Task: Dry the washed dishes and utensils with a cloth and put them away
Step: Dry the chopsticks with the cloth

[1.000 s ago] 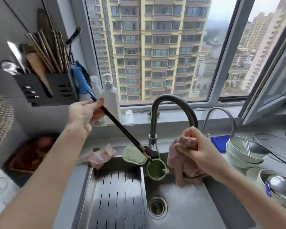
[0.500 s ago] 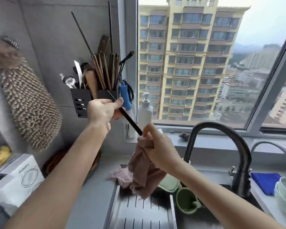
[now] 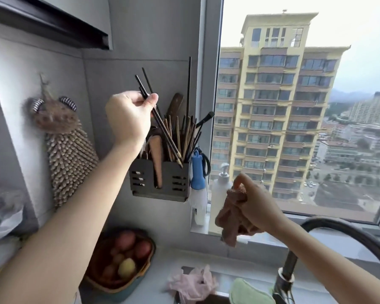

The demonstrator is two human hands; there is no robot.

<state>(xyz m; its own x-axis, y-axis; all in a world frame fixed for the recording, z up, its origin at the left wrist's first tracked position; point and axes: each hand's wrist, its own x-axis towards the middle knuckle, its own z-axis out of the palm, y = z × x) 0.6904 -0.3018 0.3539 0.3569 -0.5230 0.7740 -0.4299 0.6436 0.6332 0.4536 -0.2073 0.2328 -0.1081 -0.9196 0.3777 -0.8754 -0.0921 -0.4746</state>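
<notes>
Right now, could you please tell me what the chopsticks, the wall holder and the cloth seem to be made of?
The chopsticks: black, smooth, with paler tips; lacquered wood or plastic, unclear. The holder: dark, matte, slotted walls; probably plastic or painted metal. The cloth: brownish-pink, soft crumpled folds, nubbly surface; likely cotton or microfibre.
</notes>
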